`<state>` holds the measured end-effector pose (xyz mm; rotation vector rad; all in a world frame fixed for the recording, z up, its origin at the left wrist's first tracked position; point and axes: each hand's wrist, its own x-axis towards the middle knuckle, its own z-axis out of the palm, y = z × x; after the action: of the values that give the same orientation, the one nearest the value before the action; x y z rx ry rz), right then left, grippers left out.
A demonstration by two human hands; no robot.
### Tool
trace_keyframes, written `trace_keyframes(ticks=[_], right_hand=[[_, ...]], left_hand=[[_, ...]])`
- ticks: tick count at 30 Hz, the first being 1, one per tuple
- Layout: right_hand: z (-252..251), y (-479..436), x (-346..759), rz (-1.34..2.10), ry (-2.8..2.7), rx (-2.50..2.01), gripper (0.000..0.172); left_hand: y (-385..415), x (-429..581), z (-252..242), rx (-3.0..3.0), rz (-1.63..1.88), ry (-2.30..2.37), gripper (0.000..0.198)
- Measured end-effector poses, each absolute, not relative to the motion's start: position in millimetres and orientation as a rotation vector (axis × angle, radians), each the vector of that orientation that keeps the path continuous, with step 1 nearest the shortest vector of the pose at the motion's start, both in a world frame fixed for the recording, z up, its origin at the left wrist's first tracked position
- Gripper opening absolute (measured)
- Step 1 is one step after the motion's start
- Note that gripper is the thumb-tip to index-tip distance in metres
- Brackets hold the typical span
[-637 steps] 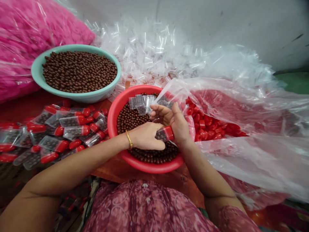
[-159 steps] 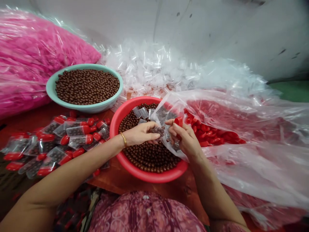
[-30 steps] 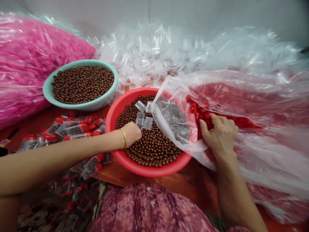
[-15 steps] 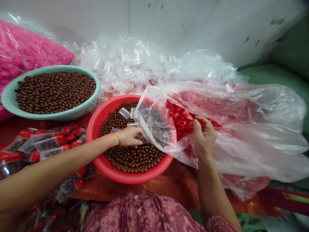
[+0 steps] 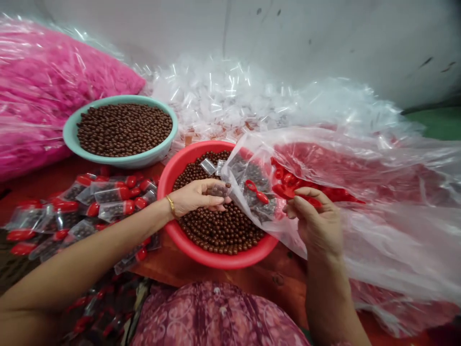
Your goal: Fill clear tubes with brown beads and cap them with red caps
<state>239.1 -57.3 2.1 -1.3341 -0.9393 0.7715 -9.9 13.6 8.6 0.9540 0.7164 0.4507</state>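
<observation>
My left hand (image 5: 196, 197) hovers over the red bowl (image 5: 216, 257) of brown balls, fingers pinched round a small clear tube (image 5: 217, 190) filled with brown balls. My right hand (image 5: 317, 223) is raised at the mouth of the big clear bag of red caps (image 5: 324, 192), fingers closed on red caps (image 5: 292, 192). One red cap (image 5: 256, 192) shows smeared in the air between the two hands. Several empty clear tubes (image 5: 211, 166) lie on the balls at the bowl's far side.
A teal bowl (image 5: 108, 156) of brown balls stands at the back left. Filled tubes with red caps (image 5: 101, 197) are heaped left of the red bowl. A pink plastic sack (image 5: 46, 96) and a mound of clear empty tubes (image 5: 234, 101) lie behind.
My right hand has come out of the cap bag with red caps. My left hand has lifted from the balls with a filled tube. The camera has swung left.
</observation>
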Motion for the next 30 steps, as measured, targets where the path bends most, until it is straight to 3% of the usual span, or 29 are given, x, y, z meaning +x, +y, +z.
trace_keyframes(ticks=[5, 12, 18, 30], right_hand=[[6, -55, 201, 0.567, -1.279, -1.424, 0.018], [7, -40, 181, 0.708, -1.285, -1.291, 0.012], [11, -26, 171, 1.166, -1.355, -1.178, 0.011], [14, -22, 164, 1.559, -1.107, -1.135, 0.025]], left_hand=[[9, -10, 13, 0.943, 0.519, 0.667, 0.036], [9, -14, 8, 0.989, 0.553, 0.573, 0.039], [8, -19, 6, 0.991, 0.418, 0.442, 0.036], [5, -12, 6, 1.034, 0.503, 0.647, 0.028]])
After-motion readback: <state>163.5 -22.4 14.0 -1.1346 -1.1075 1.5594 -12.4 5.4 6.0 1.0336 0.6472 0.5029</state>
